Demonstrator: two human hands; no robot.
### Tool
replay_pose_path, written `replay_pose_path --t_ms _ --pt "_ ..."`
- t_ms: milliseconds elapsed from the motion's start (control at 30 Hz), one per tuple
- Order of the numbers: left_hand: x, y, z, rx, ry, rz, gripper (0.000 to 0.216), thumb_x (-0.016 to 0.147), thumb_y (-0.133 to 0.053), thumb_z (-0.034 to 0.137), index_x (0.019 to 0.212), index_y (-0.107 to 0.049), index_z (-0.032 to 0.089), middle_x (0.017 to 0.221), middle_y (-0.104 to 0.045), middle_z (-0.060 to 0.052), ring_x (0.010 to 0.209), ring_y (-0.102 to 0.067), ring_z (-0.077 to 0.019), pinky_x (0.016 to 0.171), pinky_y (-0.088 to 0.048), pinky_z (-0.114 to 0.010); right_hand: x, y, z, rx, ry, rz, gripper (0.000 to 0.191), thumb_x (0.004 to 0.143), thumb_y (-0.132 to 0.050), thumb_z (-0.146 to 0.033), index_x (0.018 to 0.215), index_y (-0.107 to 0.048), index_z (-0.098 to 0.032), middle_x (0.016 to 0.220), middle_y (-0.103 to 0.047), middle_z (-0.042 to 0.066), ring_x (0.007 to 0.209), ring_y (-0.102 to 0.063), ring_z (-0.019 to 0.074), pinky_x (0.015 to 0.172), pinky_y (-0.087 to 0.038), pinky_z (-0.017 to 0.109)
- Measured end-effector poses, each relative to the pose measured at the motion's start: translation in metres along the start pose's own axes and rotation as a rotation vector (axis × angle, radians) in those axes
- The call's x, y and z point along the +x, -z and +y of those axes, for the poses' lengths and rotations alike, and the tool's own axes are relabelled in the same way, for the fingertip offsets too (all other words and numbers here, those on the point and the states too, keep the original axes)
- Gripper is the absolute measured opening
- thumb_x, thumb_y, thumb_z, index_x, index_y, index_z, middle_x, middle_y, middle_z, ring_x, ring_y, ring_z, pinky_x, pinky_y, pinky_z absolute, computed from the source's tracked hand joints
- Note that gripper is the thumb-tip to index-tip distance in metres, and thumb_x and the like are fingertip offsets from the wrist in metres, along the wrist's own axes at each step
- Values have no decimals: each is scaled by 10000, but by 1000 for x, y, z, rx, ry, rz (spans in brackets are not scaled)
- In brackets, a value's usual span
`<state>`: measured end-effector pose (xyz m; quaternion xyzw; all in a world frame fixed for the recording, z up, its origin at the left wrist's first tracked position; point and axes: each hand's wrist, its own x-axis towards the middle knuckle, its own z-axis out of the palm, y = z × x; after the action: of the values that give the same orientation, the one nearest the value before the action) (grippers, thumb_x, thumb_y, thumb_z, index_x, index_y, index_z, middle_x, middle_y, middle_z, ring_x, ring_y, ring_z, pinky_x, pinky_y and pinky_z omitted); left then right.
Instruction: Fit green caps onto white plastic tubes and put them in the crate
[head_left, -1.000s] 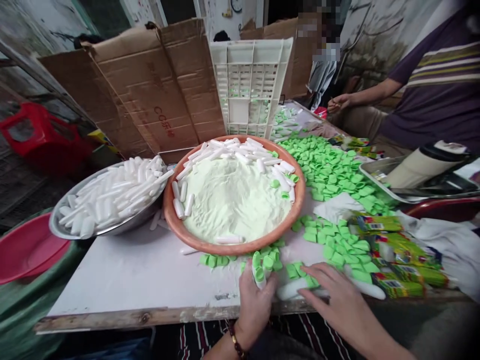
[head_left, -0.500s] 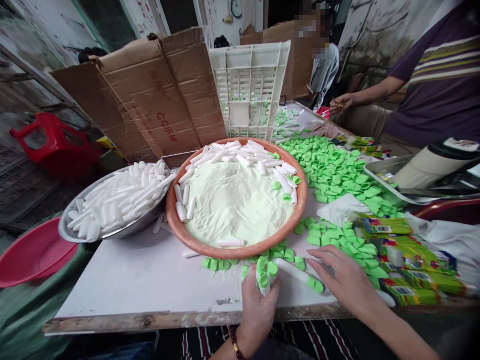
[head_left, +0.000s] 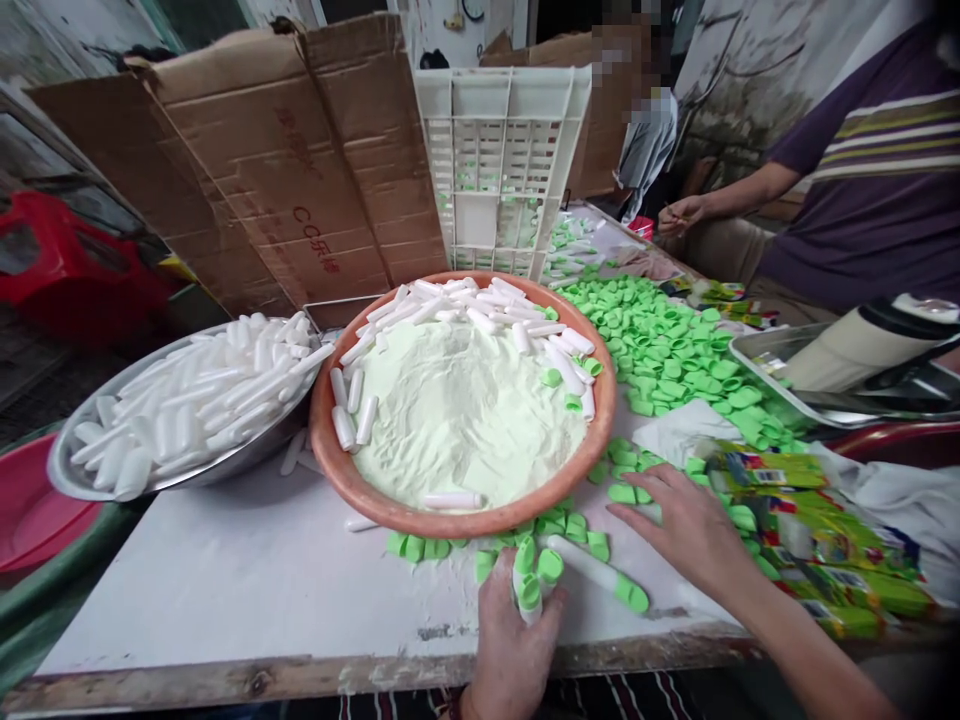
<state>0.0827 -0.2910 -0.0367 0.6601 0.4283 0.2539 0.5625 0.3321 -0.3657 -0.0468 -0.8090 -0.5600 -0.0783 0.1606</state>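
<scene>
My left hand [head_left: 517,625] is closed around several white tubes with green caps [head_left: 529,575], held upright at the table's front, caps uppermost. To its right, a single white tube with a green cap [head_left: 592,572] lies slantwise on the table. My right hand [head_left: 686,525] reaches over loose green caps [head_left: 622,493] with its thumb and fingers apart. Part of a whitish piece shows beneath its fingers; whether they touch it I cannot tell. Just beyond my hands stands an orange-brown basin [head_left: 442,522] of pale green powder [head_left: 457,420], with white tubes around its inner edge.
A metal bowl [head_left: 225,470] heaped with white tubes stands left. A large pile of green caps [head_left: 667,340] spreads right, near printed packets [head_left: 832,520] and a tray with a tumbler [head_left: 862,345]. Cardboard [head_left: 300,160] and a white crate [head_left: 495,130] stand behind. A person [head_left: 862,180] sits at right.
My right hand has moved slightly up and away from the lying capped tube, toward the loose caps. My left hand keeps its bunch of tubes. The view has shifted a little.
</scene>
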Motion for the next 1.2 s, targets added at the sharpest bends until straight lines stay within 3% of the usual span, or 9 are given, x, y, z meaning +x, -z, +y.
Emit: replay_pose_path --t_ms 100,300,400,500,633,800,900,1067,1200 --pt "1 1 1 -11 -14 -20 257 764 -629 228 1007 -623 146 957 -701 -81 881 -630 -244 845 -478 -360 11 -1 5 63 -29 19 388 917 -477 -458 1037 -682 -152 953 -657 121 895 -632 262 796 -493 382" --pt "0 1 4 -13 -41 -9 237 777 -613 211 1006 -625 152 942 -699 -58 873 -629 -226 839 -473 -333 13 3 1 168 -4 -167 288 881 -508 -385 979 -710 -204 919 -678 89 843 -647 247 751 -510 368" --pt "0 1 6 -20 -52 -6 222 773 -613 199 990 -632 153 933 -703 -52 867 -630 -226 836 -471 -332 10 10 4 244 -68 -126 343 898 -492 -436 1036 -691 -194 954 -676 84 770 -645 216 715 -511 347" --pt "0 2 10 -23 -65 -14 228 771 -606 189 995 -635 154 975 -703 -57 912 -627 -233 871 -460 -343 23 13 15 140 -120 -33 361 916 -453 -397 1068 -673 -155 974 -664 109 763 -637 221 708 -489 348" --pt "-2 3 13 -14 -72 -18 242 770 -600 183 1007 -629 146 1002 -698 -66 943 -619 -238 890 -452 -355 42 5 22 -40 8 -99 266 853 -520 -289 1024 -682 -165 935 -653 115 860 -623 259 731 -463 347" --pt "-4 2 11 2 -84 -24 202 766 -609 164 967 -631 152 935 -693 -47 869 -618 -217 841 -464 -331 31 -7 15 -50 12 -92 288 850 -468 -280 1020 -670 -167 904 -637 117 814 -618 263 681 -467 358" --pt "-3 2 8 13 -117 -33 214 762 -610 130 972 -632 162 964 -687 -39 900 -613 -208 859 -456 -316 20 3 9 117 -83 -88 341 853 -471 -378 1035 -674 -172 915 -639 112 768 -620 250 659 -478 361" --pt "-2 1 6 7 -104 -72 203 748 -614 98 940 -617 162 914 -682 -24 848 -615 -193 811 -464 -293 -3 35 -35 738 -381 -211 345 796 -604 -533 898 -660 -208 728 -670 25 657 -622 194 603 -500 294" --pt "-3 0 4 0 -117 -66 192 755 -632 110 940 -629 163 911 -688 -23 842 -618 -190 810 -460 -284 -21 49 -74 872 -482 -223 365 772 -636 -553 892 -668 -210 706 -687 14 617 -624 184 512 -468 254"
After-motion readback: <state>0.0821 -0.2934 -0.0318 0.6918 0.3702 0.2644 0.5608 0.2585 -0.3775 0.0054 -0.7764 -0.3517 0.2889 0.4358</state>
